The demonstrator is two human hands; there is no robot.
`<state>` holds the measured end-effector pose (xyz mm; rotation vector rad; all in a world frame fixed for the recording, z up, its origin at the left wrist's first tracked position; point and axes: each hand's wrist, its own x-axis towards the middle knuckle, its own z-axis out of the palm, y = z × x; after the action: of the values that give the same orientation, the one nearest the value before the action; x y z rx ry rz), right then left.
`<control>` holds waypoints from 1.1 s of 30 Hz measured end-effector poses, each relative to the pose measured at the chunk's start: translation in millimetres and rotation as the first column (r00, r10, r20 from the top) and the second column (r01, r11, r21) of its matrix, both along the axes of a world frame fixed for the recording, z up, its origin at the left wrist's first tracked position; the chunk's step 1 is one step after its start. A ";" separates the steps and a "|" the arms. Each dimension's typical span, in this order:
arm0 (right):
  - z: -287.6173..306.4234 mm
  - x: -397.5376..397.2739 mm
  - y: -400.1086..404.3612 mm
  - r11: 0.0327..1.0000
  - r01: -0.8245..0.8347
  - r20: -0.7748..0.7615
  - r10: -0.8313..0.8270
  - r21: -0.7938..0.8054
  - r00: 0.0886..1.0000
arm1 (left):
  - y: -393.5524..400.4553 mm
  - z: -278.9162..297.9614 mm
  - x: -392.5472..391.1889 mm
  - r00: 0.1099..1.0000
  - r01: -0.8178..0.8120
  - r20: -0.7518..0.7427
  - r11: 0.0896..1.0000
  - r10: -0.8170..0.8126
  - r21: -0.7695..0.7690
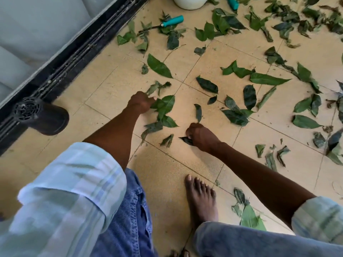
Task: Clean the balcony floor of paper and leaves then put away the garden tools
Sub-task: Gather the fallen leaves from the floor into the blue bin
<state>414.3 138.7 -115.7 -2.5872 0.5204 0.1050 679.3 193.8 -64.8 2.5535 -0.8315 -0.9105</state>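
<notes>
Crouching barefoot, your left hand (141, 101) grips a bunch of green leaves (164, 106), your right hand (201, 137) pinches a dark leaf (186, 140) on the beige tiled floor (104, 89); no readable writing.

I had both arms stretched down and forward, sleeves rolled to the elbows. My left hand (141, 101) was the farther one, its fingers curled and pinching green leaves (163, 106). My right hand (201, 137) sat nearer to me and to the right of the left, fisted knuckles-up around a dark leaf (186, 140).
</notes>
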 end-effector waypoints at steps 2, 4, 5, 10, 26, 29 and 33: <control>1.2 -4.2 -2.2 0.999 0.019 -0.003 -0.019 0.040 1.000 | 5.3 2.6 -3.3 0.966 0.201 0.149 0.976 -0.211 0.079; -2.5 -10.0 -5.5 0.996 0.055 0.026 -0.057 0.076 0.998 | 9.0 -1.2 -9.7 0.922 0.330 0.167 0.935 -0.349 0.133; -3.6 -11.8 -5.0 0.993 0.083 0.029 -0.086 0.083 0.996 | 10.3 -7.3 -13.7 0.920 0.346 0.142 0.926 -0.366 0.152; -20.2 -14.1 3.7 0.998 0.068 0.054 -0.067 -0.014 0.996 | 14.7 -41.2 -35.2 0.904 0.379 0.128 0.903 -0.408 0.202; -1.6 18.2 -29.7 0.928 0.325 0.019 -0.328 -0.181 0.945 | -10.8 23.1 -7.8 0.815 -0.420 -0.520 0.879 0.256 -0.225; 0.8 11.7 -20.7 0.923 0.296 0.052 -0.293 -0.244 0.955 | -8.4 23.0 -12.3 0.779 -0.481 -0.544 0.854 0.313 -0.197; 19.1 23.5 -24.4 0.840 0.474 0.118 -0.517 0.265 0.848 | -4.8 15.9 -15.7 0.787 -0.451 -0.524 0.883 0.325 -0.129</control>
<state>437.8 114.3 -96.6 -2.1326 1.0284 -0.2410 663.7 189.0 -48.9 2.0183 -0.2245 -1.1530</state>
